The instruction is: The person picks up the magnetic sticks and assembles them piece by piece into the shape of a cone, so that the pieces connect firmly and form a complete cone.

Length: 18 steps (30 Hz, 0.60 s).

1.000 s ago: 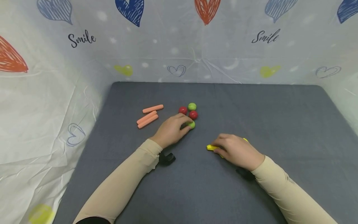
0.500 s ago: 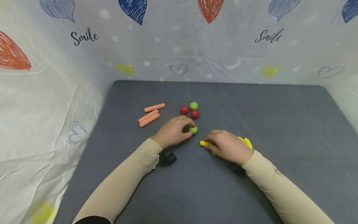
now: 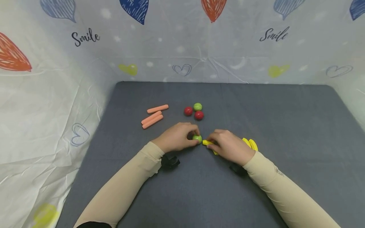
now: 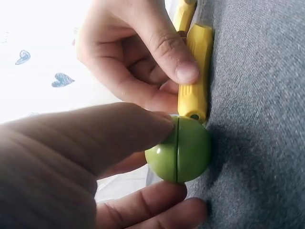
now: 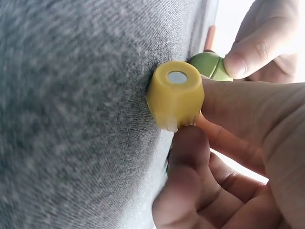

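My left hand [image 3: 179, 136] pinches a green ball [image 4: 183, 152] with a groove round its middle, thumb on one side and fingers on the other. My right hand [image 3: 229, 145] pinches a yellow toy banana [image 4: 195, 71], faceted, with a silvery disc set in its near end in the right wrist view. In the left wrist view the banana's holed end is right at the ball. More yellow [image 3: 215, 153] shows under the right thumb. Two more yellow bananas [image 3: 249, 144] lie just behind the right hand, partly hidden by it.
Two red balls [image 3: 199, 115] and another green ball [image 3: 197, 106] lie beyond the left hand. Several orange sticks [image 3: 154, 120] lie to the left of them. The grey table [image 3: 285, 120] ends at a white printed sheet [image 3: 228, 41] at the back.
My left hand has drawn the green ball toward me, away from the red balls. My right hand has moved left with the yellow banana until both held pieces are close together.
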Each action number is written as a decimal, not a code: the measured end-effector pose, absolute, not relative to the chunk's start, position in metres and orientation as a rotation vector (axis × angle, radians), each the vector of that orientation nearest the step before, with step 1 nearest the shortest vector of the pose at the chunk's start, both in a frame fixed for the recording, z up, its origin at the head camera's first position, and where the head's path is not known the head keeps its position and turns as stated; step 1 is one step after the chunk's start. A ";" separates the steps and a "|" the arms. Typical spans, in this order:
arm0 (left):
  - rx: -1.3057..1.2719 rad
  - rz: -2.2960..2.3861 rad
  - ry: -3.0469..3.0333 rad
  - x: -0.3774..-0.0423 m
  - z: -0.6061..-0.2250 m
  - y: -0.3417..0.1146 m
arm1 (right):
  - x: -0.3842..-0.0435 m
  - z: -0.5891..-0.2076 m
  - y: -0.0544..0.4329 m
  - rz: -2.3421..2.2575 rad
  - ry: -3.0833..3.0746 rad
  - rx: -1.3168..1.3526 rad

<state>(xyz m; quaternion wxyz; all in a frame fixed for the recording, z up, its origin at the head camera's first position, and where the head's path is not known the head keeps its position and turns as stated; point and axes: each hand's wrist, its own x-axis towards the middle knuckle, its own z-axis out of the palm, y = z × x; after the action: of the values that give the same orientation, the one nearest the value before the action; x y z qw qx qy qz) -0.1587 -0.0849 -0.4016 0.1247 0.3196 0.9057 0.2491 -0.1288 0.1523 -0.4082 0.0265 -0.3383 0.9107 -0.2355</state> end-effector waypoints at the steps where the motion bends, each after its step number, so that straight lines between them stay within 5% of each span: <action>1: 0.935 0.727 2.637 -0.158 -0.402 -0.085 | -0.129 -0.409 0.152 -0.737 2.811 -1.055; 18: 0.881 0.766 2.559 -0.159 -0.400 -0.086 | -0.127 -0.413 0.151 -0.759 2.844 -1.081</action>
<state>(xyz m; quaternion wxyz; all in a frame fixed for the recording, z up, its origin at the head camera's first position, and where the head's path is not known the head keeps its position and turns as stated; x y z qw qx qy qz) -0.1590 -0.0856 -0.4002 0.1638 0.3091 0.8975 0.2686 -0.1270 0.1507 -0.4128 0.0028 -0.3447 0.9070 -0.2421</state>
